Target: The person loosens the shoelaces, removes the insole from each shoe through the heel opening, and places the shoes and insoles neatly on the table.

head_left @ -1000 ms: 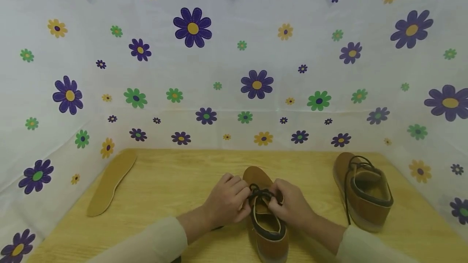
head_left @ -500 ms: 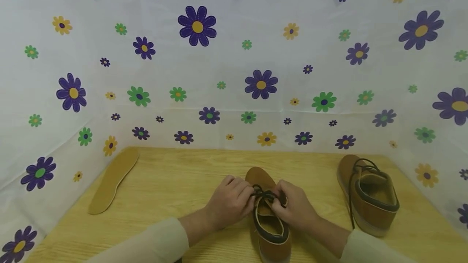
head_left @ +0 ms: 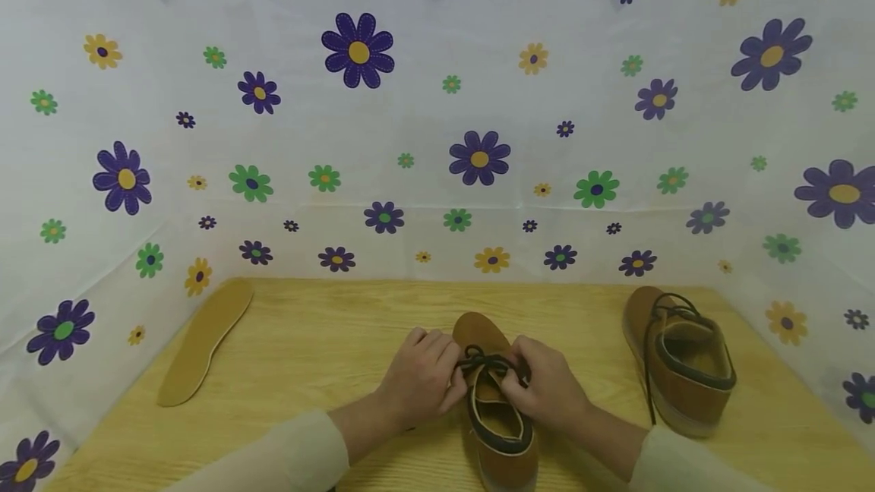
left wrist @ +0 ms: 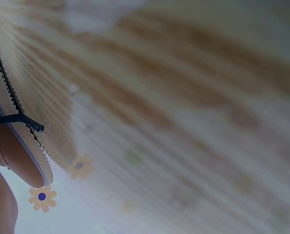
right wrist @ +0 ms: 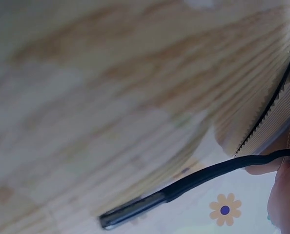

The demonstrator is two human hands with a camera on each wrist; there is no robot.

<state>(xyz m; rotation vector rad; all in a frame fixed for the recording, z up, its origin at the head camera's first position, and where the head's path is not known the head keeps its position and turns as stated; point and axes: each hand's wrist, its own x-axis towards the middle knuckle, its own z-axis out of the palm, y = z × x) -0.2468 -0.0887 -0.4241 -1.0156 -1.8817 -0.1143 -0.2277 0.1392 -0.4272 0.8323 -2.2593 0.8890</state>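
Note:
A brown leather shoe (head_left: 509, 465) with a dark padded collar stands in the middle of the table, toe pointing away. Over its tongue the dark shoelace (head_left: 485, 361) is crossed in a knot with small loops. My left hand (head_left: 418, 376) pinches the lace on the left of the knot, and my right hand (head_left: 547, 382) pinches it on the other side. The left wrist view has a lace end (left wrist: 18, 118) hanging over the shoe's side (left wrist: 25, 163). In the right wrist view a lace (right wrist: 198, 176) dangles, its plastic tip showing near the camera.
At the right stands a matching brown shoe (head_left: 697, 401) with its lace trailing down its left side. A tan insole (head_left: 205, 344) lies along the table's left edge. A flower-printed white sheet (head_left: 424, 120) walls off the back and both sides of the wooden table (head_left: 328, 332).
My left hand has drawn slightly left, and a little more lace shows between it and the knot. The right hand keeps its pinch beside the shoe; the view shifts slightly.

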